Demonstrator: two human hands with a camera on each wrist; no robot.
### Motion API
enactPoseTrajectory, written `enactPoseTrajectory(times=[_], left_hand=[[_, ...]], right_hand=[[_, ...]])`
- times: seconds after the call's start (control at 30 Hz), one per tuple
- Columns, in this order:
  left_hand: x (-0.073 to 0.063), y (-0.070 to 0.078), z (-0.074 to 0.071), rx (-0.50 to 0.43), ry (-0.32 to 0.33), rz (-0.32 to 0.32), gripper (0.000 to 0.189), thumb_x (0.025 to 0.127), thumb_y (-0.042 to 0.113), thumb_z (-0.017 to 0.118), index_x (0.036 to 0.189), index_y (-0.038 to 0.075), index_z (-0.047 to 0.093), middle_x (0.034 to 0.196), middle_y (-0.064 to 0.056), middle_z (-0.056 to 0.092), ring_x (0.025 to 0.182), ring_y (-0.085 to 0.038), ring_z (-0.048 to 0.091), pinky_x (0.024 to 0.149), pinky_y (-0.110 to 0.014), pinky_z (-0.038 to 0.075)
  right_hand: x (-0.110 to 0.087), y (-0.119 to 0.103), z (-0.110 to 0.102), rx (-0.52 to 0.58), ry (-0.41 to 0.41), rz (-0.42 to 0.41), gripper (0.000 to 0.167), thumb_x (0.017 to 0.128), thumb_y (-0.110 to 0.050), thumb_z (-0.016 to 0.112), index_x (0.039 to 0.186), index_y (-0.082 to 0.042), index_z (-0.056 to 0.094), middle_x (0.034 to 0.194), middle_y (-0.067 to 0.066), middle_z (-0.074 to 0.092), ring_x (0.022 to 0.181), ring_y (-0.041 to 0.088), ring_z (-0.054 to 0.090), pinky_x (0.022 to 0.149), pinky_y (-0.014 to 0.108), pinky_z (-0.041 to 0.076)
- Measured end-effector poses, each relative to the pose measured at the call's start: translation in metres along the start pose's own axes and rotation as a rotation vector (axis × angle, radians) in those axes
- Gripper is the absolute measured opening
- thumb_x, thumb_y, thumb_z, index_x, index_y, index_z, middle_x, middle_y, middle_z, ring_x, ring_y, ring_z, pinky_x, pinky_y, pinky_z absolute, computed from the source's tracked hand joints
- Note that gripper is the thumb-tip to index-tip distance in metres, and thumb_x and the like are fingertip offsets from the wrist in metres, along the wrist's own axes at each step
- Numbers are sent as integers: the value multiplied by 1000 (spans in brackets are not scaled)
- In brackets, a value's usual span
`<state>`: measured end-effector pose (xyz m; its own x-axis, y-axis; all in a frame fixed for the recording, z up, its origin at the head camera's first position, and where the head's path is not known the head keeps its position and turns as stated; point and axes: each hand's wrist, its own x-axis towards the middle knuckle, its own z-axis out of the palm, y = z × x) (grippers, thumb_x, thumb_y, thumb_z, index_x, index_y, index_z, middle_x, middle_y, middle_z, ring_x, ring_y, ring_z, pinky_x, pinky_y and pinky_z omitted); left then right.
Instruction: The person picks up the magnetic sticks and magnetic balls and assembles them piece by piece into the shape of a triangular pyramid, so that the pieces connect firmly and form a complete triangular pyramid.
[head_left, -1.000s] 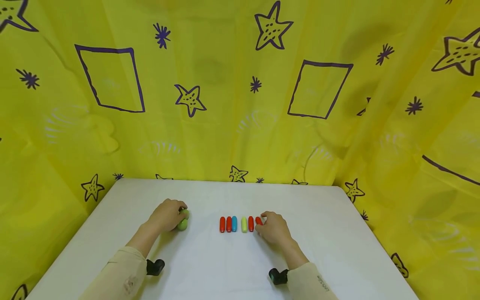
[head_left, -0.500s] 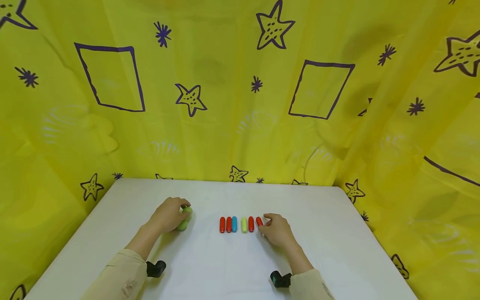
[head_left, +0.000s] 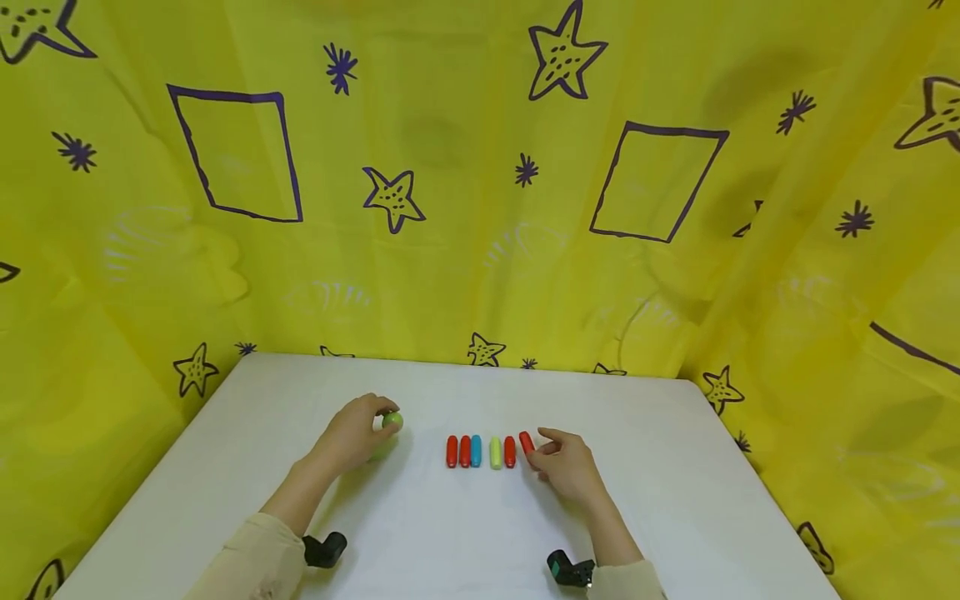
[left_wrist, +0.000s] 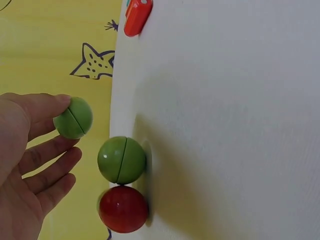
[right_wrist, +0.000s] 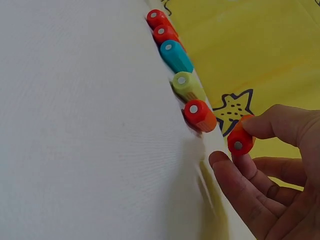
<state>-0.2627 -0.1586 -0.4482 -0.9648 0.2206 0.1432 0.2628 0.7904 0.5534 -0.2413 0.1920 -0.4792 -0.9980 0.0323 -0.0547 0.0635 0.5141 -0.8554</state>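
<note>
My left hand [head_left: 351, 435] pinches a green ball [left_wrist: 73, 118] with a seam round it, between thumb and fingertips, above the table. Below it in the left wrist view, a second green ball [left_wrist: 121, 160] rests on the table, right against a red ball [left_wrist: 123, 209]. My right hand [head_left: 572, 468] pinches a short red rod [right_wrist: 241, 137] with a grey disc in its end. That rod is raised at the right end of a row and leans slightly. Nearest it in the row stands another red rod [right_wrist: 200, 116].
The row continues leftward with a pale yellow rod [head_left: 496, 453], a blue rod [head_left: 476, 451] and two red rods [head_left: 458, 452], all lying parallel. They lie on a white table [head_left: 450, 533] backed by a yellow patterned curtain [head_left: 465, 275]. A dark wrist camera [head_left: 326, 551] sits at the left sleeve.
My left hand has lifted one green ball away from the other, moving right. The red rod in my right hand has come up from the row and shifted right. The head view has turned slightly.
</note>
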Motion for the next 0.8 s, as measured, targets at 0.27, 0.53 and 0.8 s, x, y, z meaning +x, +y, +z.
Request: enactPoseTrajectory(times=[0.27, 0.53, 0.8], left_hand=[[-9, 14, 8, -86, 66, 3, 27, 96, 17, 73, 121, 5, 71, 108, -3, 68, 107, -28, 67, 97, -48, 53], [-17, 33, 19, -136, 81, -8, 30, 96, 20, 75, 124, 10, 73, 111, 1, 67, 103, -21, 68, 96, -46, 55], [-25, 45, 33, -236, 74, -17, 28, 95, 23, 76, 122, 13, 74, 113, 2, 69, 107, -25, 69, 96, -47, 58]], right_hand=[[-3, -7, 2, 58, -27, -32, 42, 89, -5, 76, 130, 1, 69, 95, 9, 66, 75, 14, 69, 63, 24, 54], [-6, -12, 3, 51, -98, -109, 28, 88, -10, 79, 115, -3, 76, 102, 8, 72, 82, 15, 68, 67, 26, 52], [-5, -17, 11, 51, -220, -197, 26, 91, -13, 79, 117, -6, 77, 110, 9, 76, 89, 15, 68, 74, 24, 54]])
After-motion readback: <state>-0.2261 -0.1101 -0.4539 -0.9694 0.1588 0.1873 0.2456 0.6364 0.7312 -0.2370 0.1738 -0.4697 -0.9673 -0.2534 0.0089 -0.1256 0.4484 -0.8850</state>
